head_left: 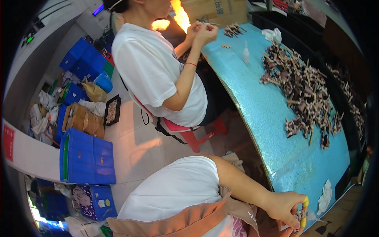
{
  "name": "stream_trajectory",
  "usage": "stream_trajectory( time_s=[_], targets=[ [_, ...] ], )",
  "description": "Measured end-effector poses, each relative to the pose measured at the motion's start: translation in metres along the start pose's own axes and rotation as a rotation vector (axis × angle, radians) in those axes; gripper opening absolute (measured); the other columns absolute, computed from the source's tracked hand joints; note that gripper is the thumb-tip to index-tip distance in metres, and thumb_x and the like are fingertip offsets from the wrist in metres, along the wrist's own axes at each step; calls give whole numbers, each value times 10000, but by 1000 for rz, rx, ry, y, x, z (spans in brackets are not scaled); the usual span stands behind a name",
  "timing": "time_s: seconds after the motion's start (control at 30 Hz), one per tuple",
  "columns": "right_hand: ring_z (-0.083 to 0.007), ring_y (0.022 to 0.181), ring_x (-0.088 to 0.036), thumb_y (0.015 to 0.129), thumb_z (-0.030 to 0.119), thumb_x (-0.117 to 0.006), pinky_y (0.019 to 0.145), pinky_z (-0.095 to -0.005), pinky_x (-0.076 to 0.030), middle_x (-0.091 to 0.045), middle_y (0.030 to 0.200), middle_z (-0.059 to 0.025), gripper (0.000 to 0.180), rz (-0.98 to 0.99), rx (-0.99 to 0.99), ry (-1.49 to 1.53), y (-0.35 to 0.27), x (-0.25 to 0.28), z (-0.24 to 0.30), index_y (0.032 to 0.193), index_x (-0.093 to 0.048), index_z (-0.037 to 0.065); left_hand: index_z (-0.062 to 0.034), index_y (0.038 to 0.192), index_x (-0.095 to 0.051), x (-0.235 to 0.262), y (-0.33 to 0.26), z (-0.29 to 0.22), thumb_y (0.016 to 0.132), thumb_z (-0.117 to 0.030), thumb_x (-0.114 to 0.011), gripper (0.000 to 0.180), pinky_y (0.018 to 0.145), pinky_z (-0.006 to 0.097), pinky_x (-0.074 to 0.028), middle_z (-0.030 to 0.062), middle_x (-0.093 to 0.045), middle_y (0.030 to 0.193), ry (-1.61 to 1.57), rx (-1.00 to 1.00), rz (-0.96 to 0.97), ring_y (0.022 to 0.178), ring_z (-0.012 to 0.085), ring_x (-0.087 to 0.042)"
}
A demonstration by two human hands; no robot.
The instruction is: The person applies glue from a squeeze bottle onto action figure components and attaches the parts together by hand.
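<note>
My left hand point(282, 207) is at the lower right, over the near edge of the blue-topped table point(252, 122). Its fingers are curled closed around a small mottled pink-and-brown piece point(299, 215), partly covered by the fingers. Yellow wraps point(305, 202) show on a finger beside the piece. Below, a bit of my right hand point(291, 232) shows at the picture's lower edge, close to the left; its fingers are mostly hidden. A crumpled white tissue point(325, 196) lies on the table just beyond my hands.
A large pile of small brown-and-pink pieces point(304, 87) covers the table's far side. A small white bottle point(246, 55) stands near a co-worker point(158, 75), who sits on a red stool point(193, 138) and holds something small. Blue crates point(87, 156) stand at the left.
</note>
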State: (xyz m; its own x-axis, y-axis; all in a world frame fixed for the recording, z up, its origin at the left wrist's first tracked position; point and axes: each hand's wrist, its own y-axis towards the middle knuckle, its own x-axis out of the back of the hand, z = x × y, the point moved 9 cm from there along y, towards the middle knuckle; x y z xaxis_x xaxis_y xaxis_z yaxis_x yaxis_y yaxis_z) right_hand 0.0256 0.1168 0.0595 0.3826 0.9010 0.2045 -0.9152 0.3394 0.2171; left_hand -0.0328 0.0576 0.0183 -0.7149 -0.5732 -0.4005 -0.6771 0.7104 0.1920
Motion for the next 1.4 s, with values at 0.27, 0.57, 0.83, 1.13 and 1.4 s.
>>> stream_trajectory(
  time_s=[0.27,0.57,0.83,1.13,1.4],
  targets=[
    [-231,899,-572,869,221,-555,775,-320,-474,-582,1031,-172,361,-48,96,66,-11,1,20,1089,-507,-62,-7,968,-439,0,-14,-37,704,-245,-712,448,484,267,-432,95,-586,654,192,-40,-43,550,158,-568],
    [-257,984,-525,849,215,-569,838,-357,-428,-529,1111,-187,420,-61,110,98,-22,-3,37,1164,-469,-45,-5,959,-430,-15,-28,-49,736,-188,-709,402,446,252,-406,93,-576,590,209,-102,-29,497,147,-553],
    [-281,1060,-483,831,210,-581,894,-390,-387,-481,1183,-201,488,-158,-23,37,-25,12,22,1230,-435,-30,-50,1070,-440,-15,-18,-32,726,-168,-700,447,577,282,-466,93,-604,785,105,-61,54,666,159,-575],
    [-262,875,-555,647,88,-726,760,-353,-447,-560,998,-151,474,-26,381,-215,6,19,0,1076,-541,13,-49,1374,-128,-3,-5,-18,835,-31,-508,659,902,302,-399,92,-504,1113,-371,200,205,1021,158,-488],
    [-236,774,-566,546,84,-725,652,-339,-413,-572,985,-94,413,-118,551,-423,5,28,3,945,-624,53,-13,1321,-223,-5,9,4,830,-39,-470,550,911,303,-385,130,-511,1094,-492,295,204,1028,182,-495]
  ],
)
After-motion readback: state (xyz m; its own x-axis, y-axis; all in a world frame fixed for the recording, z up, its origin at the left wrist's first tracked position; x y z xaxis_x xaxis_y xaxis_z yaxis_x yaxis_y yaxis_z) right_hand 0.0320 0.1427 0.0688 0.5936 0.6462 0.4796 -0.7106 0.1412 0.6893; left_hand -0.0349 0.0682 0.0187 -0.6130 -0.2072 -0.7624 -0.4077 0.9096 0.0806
